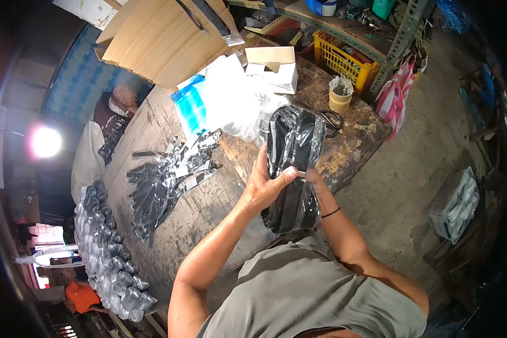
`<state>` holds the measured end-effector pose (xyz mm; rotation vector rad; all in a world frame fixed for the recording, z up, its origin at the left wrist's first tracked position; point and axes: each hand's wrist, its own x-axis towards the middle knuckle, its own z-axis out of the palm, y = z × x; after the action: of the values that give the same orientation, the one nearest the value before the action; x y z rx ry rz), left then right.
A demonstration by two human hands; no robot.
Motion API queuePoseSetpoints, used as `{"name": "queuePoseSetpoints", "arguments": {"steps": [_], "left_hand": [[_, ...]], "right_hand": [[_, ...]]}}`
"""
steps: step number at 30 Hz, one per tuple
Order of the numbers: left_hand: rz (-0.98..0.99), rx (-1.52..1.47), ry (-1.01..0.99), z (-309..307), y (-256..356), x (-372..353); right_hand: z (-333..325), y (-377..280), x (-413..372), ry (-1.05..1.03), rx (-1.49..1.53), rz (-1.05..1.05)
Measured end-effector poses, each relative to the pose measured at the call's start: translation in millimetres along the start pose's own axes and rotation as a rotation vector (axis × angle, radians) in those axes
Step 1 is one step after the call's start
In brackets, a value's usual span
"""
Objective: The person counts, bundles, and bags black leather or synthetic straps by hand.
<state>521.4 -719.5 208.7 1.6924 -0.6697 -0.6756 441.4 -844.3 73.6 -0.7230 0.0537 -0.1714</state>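
Observation:
A long black bundle in clear plastic wrap (293, 141) is held upright over the near edge of the worktable. My left hand (266, 183) grips its left side, with the thumb across the front. At its right side is my right hand (314, 179), closed on the bundle and partly hidden behind it; a thin light strip lies between the two hands. Clear plastic bags (248, 112) are just beyond the bundle. Loose black and silver wrapped strips (160, 186) lie spread on the table to the left.
The worn wooden table (200, 217) carries an open white box (273, 73), a blue packet (191, 107) and a tan cup (339, 96). A yellow crate (343, 59) stands behind. Stacked wrapped bundles (110, 253) line the left edge. Someone in orange (83, 297) is at lower left.

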Motion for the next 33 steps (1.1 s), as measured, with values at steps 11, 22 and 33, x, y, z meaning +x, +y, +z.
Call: {"name": "queuePoseSetpoints", "arguments": {"steps": [11,22,33], "left_hand": [[-0.124,-0.113,0.074,-6,-2,3],[-0.262,-0.515,0.236,-8,-2,41],[-0.511,-0.256,0.052,-2,19,46]], "right_hand": [[14,-16,-13,-0.065,0.303,-0.009],[11,-13,-12,-0.003,0.203,0.038],[6,-16,-17,0.082,0.169,0.050]]}}
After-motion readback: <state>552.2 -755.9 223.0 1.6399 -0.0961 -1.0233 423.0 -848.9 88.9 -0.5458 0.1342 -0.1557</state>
